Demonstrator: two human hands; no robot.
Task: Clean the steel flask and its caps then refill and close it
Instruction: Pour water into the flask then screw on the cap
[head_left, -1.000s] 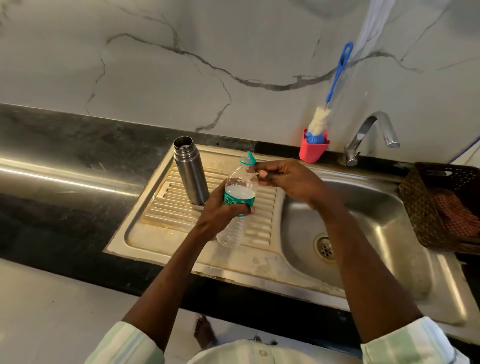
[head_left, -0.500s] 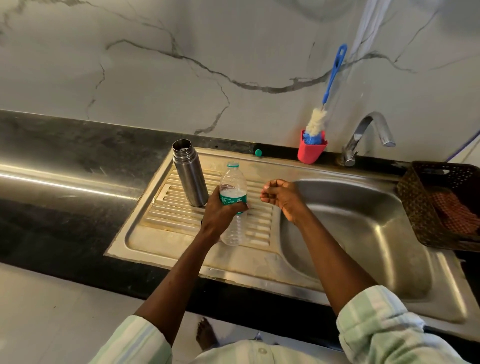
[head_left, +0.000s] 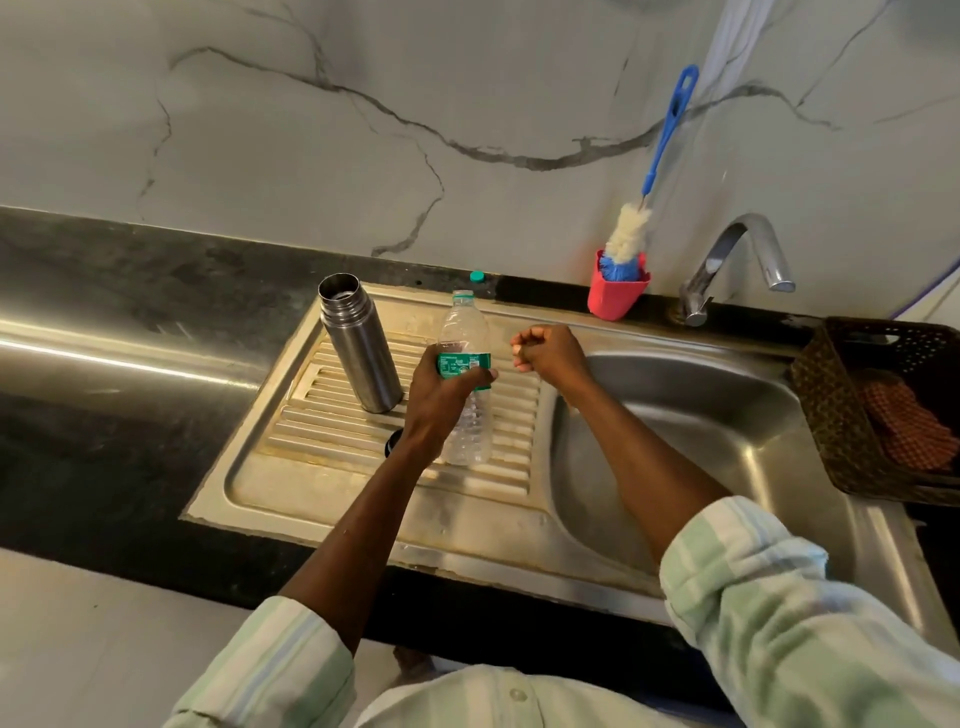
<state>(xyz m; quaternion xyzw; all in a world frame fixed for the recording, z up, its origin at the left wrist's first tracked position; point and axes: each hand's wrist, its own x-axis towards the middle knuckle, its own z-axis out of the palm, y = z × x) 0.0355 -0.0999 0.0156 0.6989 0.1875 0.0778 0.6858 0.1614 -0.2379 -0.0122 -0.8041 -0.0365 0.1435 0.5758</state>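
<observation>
Head view, I note left hand (head_left: 441, 387) gripping uncapped plastic bottle (head_left: 465, 364), right hand (head_left: 548, 351) curled, holding nothing, open flask (head_left: 358, 343) just beside.

The steel flask (head_left: 359, 345) stands upright and uncapped on the ribbed drainboard (head_left: 363, 467). Just right of it is an open plastic water bottle (head_left: 466, 374) with a green label.
</observation>
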